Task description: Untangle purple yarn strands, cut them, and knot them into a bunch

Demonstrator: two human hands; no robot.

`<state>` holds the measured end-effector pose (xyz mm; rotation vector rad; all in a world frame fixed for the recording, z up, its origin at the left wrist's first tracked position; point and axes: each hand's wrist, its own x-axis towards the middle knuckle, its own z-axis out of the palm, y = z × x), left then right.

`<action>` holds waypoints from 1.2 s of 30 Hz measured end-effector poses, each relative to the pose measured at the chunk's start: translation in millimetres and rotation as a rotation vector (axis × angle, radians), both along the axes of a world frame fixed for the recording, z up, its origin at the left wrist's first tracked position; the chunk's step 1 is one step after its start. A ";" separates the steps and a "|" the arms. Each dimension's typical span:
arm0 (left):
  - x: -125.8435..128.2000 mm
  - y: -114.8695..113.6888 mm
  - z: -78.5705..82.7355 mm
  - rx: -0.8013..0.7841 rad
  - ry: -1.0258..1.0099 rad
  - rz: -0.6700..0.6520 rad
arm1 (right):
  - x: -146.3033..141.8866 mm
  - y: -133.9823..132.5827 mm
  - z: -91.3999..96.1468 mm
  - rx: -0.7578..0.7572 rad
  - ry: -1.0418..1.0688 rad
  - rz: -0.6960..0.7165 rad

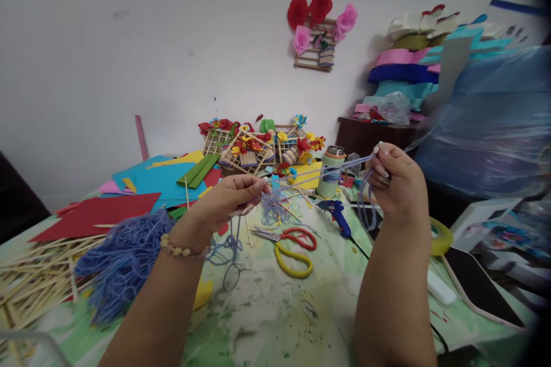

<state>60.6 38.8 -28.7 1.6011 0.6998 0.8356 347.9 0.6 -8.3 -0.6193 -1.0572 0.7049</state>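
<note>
Strands of purple yarn (321, 173) stretch almost level between my two hands, above the table. My left hand (235, 195) pinches them at one end, and loose loops hang below it toward the tabletop. At the other end my right hand (394, 175), raised a little higher, grips the strands between thumb and fingers, with a loop dangling beneath. Scissors (293, 245) with one red and one yellow handle lie partly spread on the table below the yarn. Beside my left forearm rests a large tangled bundle of purple yarn (124, 261).
Wooden sticks (38, 275) and coloured paper sheets (103, 215) cover the left side. A blue glue gun (338, 218), a flask (331, 172), a tape roll (441, 238) and a phone (482, 287) lie toward the right. Stick frames with paper flowers (247, 149) stand at the back.
</note>
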 end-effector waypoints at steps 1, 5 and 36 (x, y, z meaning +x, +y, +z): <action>-2.4 0.1 0.9 0.009 0.003 -0.004 | 0.9 0.0 -0.1 0.006 -0.006 -0.003; -17.7 0.5 5.5 0.042 0.085 -0.032 | 6.1 0.8 -1.2 0.016 -0.018 -0.025; -25.5 -32.0 15.1 0.185 0.225 0.115 | -68.2 -18.6 -1.4 -0.007 -1.074 0.254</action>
